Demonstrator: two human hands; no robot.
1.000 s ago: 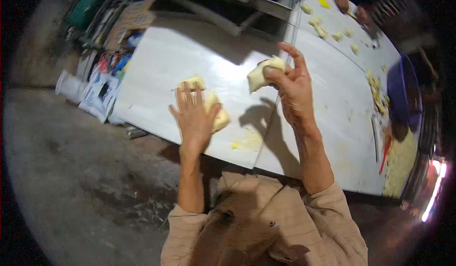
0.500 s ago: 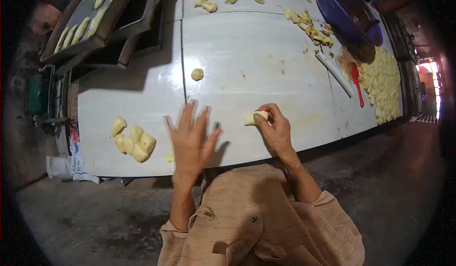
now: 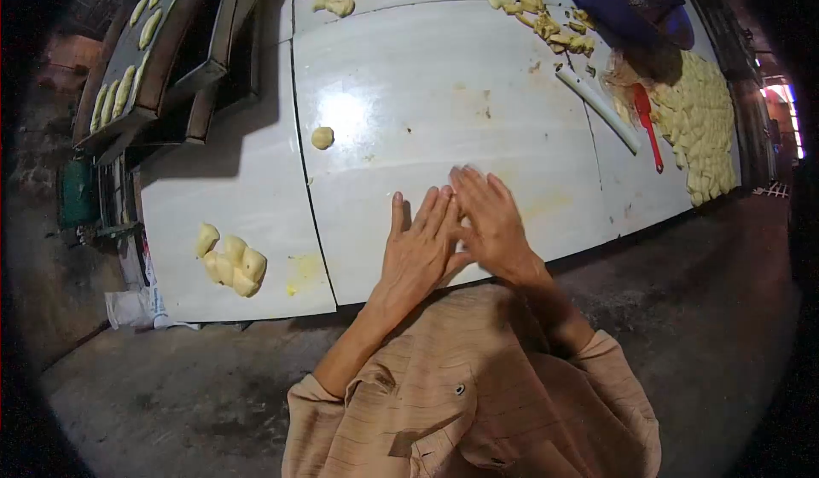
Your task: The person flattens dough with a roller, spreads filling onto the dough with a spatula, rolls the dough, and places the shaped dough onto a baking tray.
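Note:
My left hand (image 3: 418,243) lies palm down near the table's front edge, its fingers stretched out. Beside it, touching at the fingertips and thumb, my right hand (image 3: 492,222) is also flat and slightly blurred. The dough piece seen earlier in my right hand is hidden; whether it lies under the palms cannot be seen. A small dough ball (image 3: 322,138) sits up and to the left of my hands. Several joined dough pieces (image 3: 230,265) rest at the table's left front.
Stacked trays (image 3: 153,69) with dough strips stand at the left back. On the white table (image 3: 426,77) are a pale rod (image 3: 597,110), a red tool (image 3: 647,128), a purple basin (image 3: 614,9), dough scraps (image 3: 546,26) and a sheet of many dough pieces (image 3: 699,128) at the right.
My left hand has moved right, beside my right hand. The dough piece my right hand held is out of sight, and that hand is now flat. The view has shifted slightly.

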